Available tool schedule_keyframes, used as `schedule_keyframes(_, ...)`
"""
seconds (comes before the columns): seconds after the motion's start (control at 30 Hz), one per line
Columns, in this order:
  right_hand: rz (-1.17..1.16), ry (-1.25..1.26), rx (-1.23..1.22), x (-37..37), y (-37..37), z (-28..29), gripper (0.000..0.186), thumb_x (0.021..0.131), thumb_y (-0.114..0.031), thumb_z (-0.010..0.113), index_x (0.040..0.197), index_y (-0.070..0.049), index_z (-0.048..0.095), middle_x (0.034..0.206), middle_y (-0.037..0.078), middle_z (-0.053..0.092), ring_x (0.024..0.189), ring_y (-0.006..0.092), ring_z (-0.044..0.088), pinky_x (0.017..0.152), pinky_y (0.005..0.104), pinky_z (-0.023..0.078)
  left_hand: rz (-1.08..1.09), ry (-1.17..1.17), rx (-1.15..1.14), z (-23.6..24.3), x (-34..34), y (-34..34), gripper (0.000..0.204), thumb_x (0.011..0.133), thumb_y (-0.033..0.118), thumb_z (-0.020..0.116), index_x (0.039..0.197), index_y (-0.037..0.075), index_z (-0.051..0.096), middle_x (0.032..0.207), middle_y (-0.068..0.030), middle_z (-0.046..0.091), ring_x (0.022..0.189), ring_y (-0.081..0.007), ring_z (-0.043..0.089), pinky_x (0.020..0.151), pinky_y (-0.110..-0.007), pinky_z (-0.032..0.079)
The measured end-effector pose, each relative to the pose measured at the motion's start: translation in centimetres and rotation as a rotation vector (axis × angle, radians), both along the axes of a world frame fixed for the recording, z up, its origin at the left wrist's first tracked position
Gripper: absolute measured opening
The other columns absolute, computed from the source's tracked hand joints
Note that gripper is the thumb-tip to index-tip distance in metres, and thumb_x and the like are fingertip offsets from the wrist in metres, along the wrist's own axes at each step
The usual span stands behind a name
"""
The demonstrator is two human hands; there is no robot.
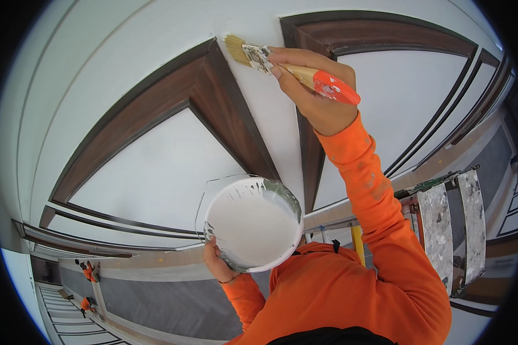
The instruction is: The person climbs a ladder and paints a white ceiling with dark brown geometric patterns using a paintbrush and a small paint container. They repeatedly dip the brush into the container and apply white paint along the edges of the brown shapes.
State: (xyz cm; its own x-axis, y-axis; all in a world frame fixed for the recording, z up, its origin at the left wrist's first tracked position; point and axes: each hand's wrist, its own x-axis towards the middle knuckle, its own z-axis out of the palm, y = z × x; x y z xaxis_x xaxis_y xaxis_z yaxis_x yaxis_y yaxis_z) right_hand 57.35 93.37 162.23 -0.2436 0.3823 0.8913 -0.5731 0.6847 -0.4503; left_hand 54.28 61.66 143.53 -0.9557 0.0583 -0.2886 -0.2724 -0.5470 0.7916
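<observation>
My right hand (316,92) grips a paintbrush (329,86) with a red-tipped wooden handle and a paint-caked metal band. Its pale bristles (234,47) are at the white wall strip (250,100), just right of the upper corner of a dark wood-trimmed frame (201,66); whether they touch it is hard to tell. My left hand (217,261) holds a round bucket (253,221) of white paint by its side, its wire handle sticking out, lower in the view. A second dark wood frame (380,35) is to the right of the brush.
A paint-spattered aluminum ladder or scaffold step (434,236) stands at my right, with a yellow rail (357,244) behind my shoulder. Far below at the lower left, two people (88,272) in orange work along a grey floor (155,296) bordered by pale strips.
</observation>
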Motion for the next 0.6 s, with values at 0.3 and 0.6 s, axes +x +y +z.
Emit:
schedule_keyframes(0.3,-0.053,0.096,0.085,0.3,-0.5,1.5,0.017,0.084,0.000,0.072,0.100,-0.003,0.074,0.104,0.013,0.075,0.078,0.0154,0.071,0.069,0.0247,0.056,0.011,0.021,-0.035,-0.4,0.3,-0.3,0.039,0.089,0.022,0.065,0.067,0.017,0.033,0.068,0.0025,0.048,0.068,-0.0125,0.053,0.064,-0.030,0.047)
schedule_keyframes(0.6,-0.029,0.095,0.077,-0.9,0.3,0.2,0.017,0.083,0.001,0.071,0.100,-0.003,0.074,0.102,0.011,0.075,0.078,0.0148,0.071,0.069,0.0250,0.057,0.046,0.009,-0.031,0.4,0.8,0.5,0.039,0.089,0.022,0.065,0.067,0.017,0.033,0.070,0.0021,0.050,0.070,-0.0132,0.055,0.066,-0.030,0.048)
